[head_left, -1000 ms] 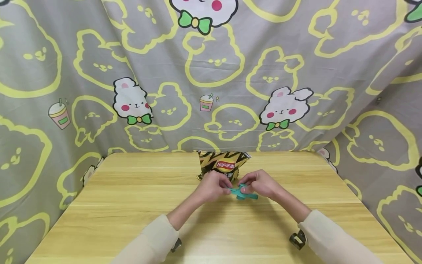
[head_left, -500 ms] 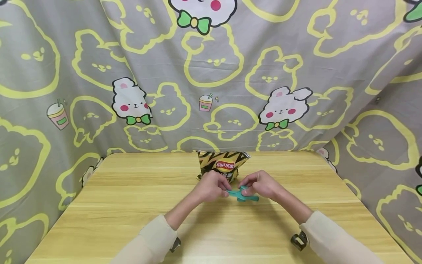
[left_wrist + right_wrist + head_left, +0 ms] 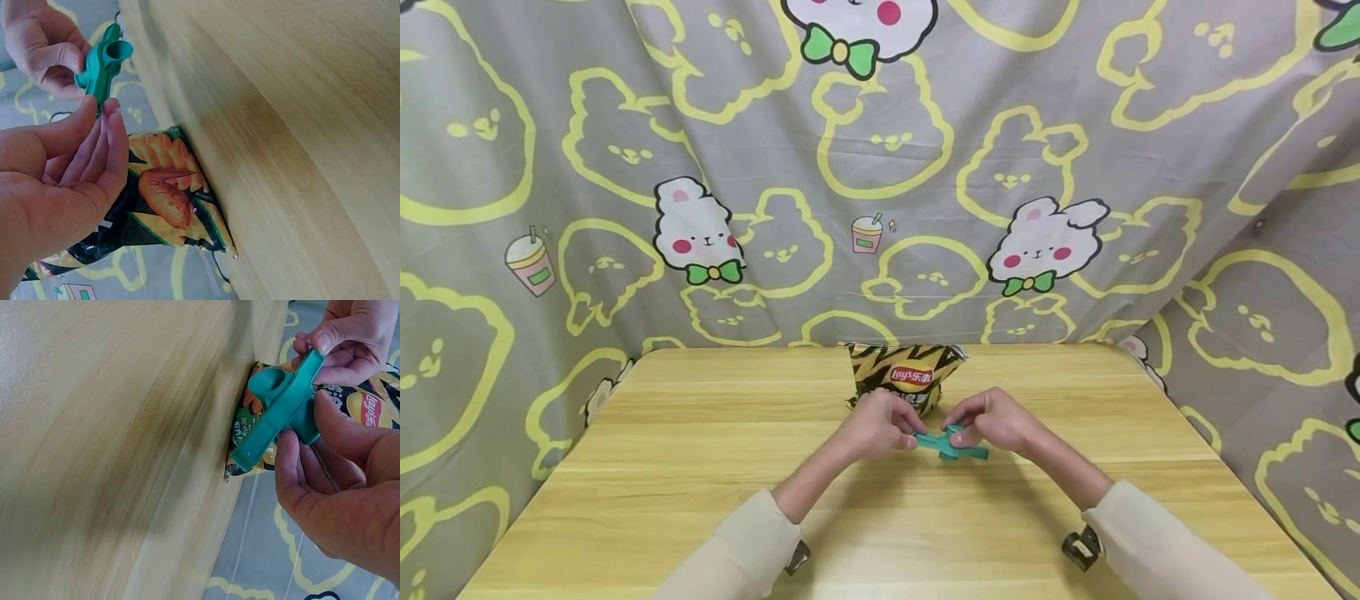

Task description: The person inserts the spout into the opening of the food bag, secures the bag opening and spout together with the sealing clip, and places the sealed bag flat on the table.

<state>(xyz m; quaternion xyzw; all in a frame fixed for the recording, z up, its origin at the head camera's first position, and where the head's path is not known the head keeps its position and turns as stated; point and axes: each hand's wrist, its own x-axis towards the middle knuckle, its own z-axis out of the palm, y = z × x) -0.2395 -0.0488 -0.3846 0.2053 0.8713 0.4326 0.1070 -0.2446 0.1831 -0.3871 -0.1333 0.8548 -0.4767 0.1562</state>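
A teal plastic bag clip with a round pour spout [image 3: 953, 443] is held over the table, in front of an upright bag of Lay's chips [image 3: 906, 367]. My left hand [image 3: 883, 425] pinches one end of the clip's bar between thumb and fingers. Thumb and fingers of my right hand [image 3: 996, 419] grip the round part at the bar's middle. In the right wrist view, the clip's long bar [image 3: 275, 419] slants, its open spout facing the table, and its far end sticks out free. The left wrist view shows the spout's hollow mouth [image 3: 119, 50].
The wooden table [image 3: 700, 467] reaches back to a grey curtain [image 3: 925, 208] with yellow cartoon outlines. The chip bag stands near the table's back edge, just behind both hands. Dark wrist-worn devices show below the sleeves.
My left fingertips and the clip's left end have moved slightly left and down. Both hands keep hold of the clip, and the chip bag stays where it was.
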